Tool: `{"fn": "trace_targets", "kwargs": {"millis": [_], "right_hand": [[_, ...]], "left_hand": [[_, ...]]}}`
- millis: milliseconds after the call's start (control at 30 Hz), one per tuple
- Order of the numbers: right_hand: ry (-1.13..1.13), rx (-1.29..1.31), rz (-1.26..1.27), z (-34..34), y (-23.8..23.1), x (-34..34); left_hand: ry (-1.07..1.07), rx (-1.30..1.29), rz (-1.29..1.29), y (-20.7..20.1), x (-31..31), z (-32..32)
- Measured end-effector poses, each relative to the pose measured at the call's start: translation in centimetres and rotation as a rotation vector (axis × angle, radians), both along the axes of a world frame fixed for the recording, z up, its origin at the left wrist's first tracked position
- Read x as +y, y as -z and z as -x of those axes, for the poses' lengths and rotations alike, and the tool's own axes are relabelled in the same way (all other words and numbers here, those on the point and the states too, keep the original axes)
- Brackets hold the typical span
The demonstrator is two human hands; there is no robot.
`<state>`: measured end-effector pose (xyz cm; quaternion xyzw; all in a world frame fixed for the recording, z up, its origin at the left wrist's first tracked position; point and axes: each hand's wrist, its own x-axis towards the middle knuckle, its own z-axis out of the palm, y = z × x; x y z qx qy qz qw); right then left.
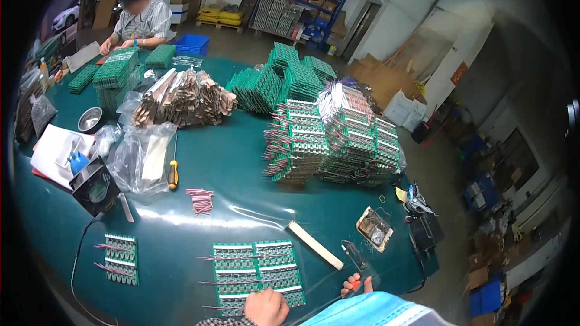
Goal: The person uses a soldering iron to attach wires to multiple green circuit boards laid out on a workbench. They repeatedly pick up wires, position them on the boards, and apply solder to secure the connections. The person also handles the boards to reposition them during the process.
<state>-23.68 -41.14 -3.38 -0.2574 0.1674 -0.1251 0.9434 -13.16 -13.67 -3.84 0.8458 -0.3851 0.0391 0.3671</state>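
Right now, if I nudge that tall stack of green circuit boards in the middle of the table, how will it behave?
The stack of circuit boards looks loosely piled and uneven, so it would probably shift or topple. The boards themselves seem stiff. Wire leads sticking out the side may snag neighbours.

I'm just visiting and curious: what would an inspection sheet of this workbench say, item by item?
Surface: dark green table under a clear glossy sheet.
Job's things: panel of green circuit boards with thin wires, under the left hand.
Clutter: stacked boards, metal strips, plastic bags, screwdriver, steel bowl, small fan.
Hands: left rests on the panel; right hand grips a soldering iron.
Cables: a black lead runs from the fan.
Surroundings: a seated person at the far end, shelving, cardboard boxes.
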Motion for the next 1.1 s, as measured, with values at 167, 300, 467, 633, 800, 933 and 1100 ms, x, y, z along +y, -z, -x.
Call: {"fn": "trace_targets", "kwargs": {"millis": [167, 300, 467, 633, 800, 933, 1100], "right_hand": [[0.024, -0.042, -0.085, -0.3, 0.0, -0.1], [0.01, -0.071, -0.087, -0.4, 0.1, -0.1], [0.02, -0.102, -0.089, -0.5, 0.1, -0.2], [0.01, -0.11, -0.061, -0.6, -0.3, 0.0], [0.016, -0.101, -0.031, -0.6, -0.4, 0.4], [0.022, -0.103, -0.028, -0.5, -0.3, 0.4], [0.028, -0.095, -0.032, -0.6, -0.5, 0.6]], "left_hand": [[0.077, -0.147, 0.048, 0.5, 0.2, -0.1], [-0.033, 0.003, 0.063, 0.3, -0.1, 0.6], [-0.11, 0.121, 0.079, -0.8, -0.3, 1.0], [-0.107, 0.095, 0.107, -1.2, -0.2, 1.1], [-0.101, 0.107, 0.091, -1.5, -0.1, 1.1], [-0.121, 0.096, 0.081, -1.6, -0.2, 1.1], [-0.125, 0.092, 0.097, -1.6, -0.2, 1.2]]}}
